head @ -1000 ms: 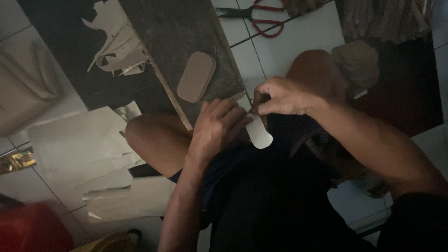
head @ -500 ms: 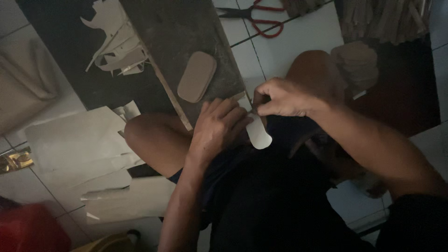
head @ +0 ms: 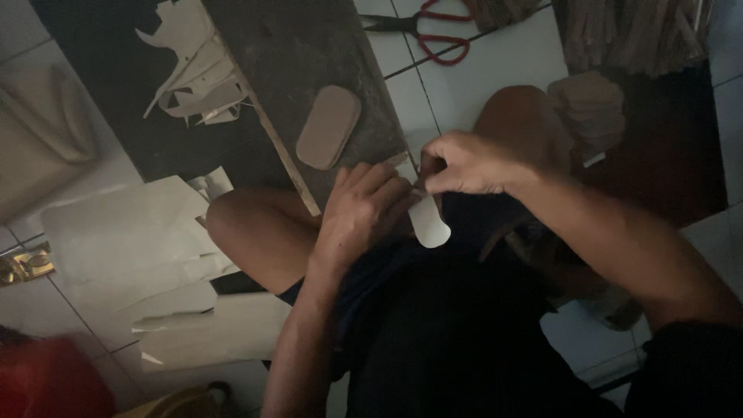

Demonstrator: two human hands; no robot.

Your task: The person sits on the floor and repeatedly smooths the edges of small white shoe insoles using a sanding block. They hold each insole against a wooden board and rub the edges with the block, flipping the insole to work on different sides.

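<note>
Fingers of the right hand point(head: 464, 164) pinch the top of a pale rounded cutout point(head: 428, 220) over the lap; the left hand point(head: 364, 209) curls closed against its edge. Just beyond the cutout lies a dark board point(head: 286, 70) bearing an oval cardboard piece point(head: 328, 127). Red-handled scissors point(head: 433, 31) lie further beyond it, paper scraps point(head: 124, 255) beside the left knee.

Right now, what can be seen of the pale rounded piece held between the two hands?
The pale piece is a thin, flat cut-out with a rounded lower end, apparently paper or card, though the dim light leaves that unsure. It hangs down over the dark shorts above the lap. Its upper end is hidden where the left hand and right hand meet and pinch it.
</note>
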